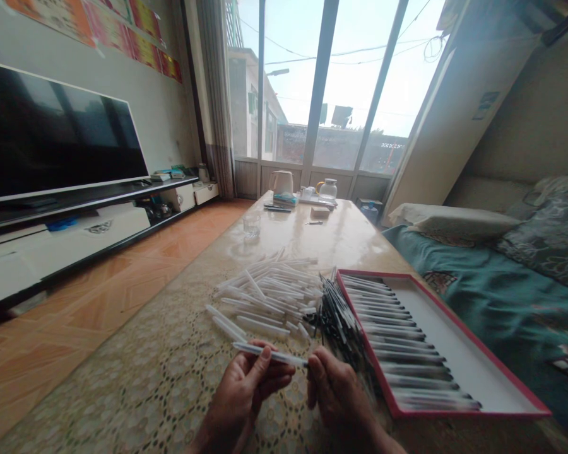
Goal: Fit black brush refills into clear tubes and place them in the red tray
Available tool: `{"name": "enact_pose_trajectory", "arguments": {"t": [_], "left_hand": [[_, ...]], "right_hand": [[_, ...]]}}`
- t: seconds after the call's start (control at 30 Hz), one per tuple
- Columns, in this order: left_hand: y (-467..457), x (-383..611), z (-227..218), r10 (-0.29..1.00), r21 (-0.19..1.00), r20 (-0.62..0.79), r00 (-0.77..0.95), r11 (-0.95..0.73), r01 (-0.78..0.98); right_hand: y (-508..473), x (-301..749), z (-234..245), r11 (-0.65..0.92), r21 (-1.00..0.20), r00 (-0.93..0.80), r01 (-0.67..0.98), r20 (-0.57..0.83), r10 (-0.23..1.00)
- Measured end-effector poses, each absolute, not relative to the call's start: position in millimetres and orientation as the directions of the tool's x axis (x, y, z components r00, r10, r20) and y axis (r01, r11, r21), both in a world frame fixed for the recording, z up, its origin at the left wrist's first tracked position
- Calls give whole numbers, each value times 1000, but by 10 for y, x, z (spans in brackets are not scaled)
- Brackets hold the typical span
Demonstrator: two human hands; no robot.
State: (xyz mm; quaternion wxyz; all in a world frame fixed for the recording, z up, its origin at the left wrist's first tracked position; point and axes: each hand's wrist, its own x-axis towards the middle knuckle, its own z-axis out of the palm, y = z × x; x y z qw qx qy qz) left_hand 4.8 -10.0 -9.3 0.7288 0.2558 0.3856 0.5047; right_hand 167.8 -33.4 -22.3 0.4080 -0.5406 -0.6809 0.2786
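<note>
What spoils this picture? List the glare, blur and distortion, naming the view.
Head view: the window glares, its sky nearly white; the far half of the table shines with reflected light; the nearest pens in the box look smeared, while the held pen is clearer; the window bars lean, probably from a wide lens; the TV shows dim reflections.

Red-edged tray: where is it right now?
In the head view, the red-edged tray lies on the right side of the table, just right of the thin dark rods and beyond the right hand.
</note>
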Motion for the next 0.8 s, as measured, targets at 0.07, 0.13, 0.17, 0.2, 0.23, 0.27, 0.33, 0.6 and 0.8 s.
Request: {"name": "enact_pose_trajectory", "arguments": {"t": [0.07,0.13,0.17,0.2,0.23,0.27,0.33,0.6,0.8], "left_hand": [[-97,45,-92,932,759,-306,195,362,-541],[-93,40,-97,933,760,-309,183,358,-542],[-92,38,-100,934,762,-311,177,356,-540],[-92,37,-104,935,765,-310,173,354,-538],[-92,38,-106,936,767,-309,171,351,-537],[-94,39,-108,936,769,-306,172,349,-535],[-98,41,-110,936,770,-301,184,353,-532],[-100,33,-142,939,770,-297,174,343,-538],[-110,42,-129,935,774,-293,202,355,-524]], "right_hand": [[-340,1687,-209,253,-820,-87,514,244,966],[-347,1689,-189,248,-825,-91,507,235,968],[-349,1687,-184,250,-829,-101,501,231,968],[-349,1684,-185,253,-831,-109,496,230,967],[-348,1680,-193,255,-832,-111,493,230,967],[-344,1676,-206,255,-833,-109,492,232,967],[-337,1671,-232,253,-832,-90,494,241,966],[-350,1690,-176,270,-827,-134,493,235,963],[-341,1705,-232,238,-805,-110,543,213,971]]}}
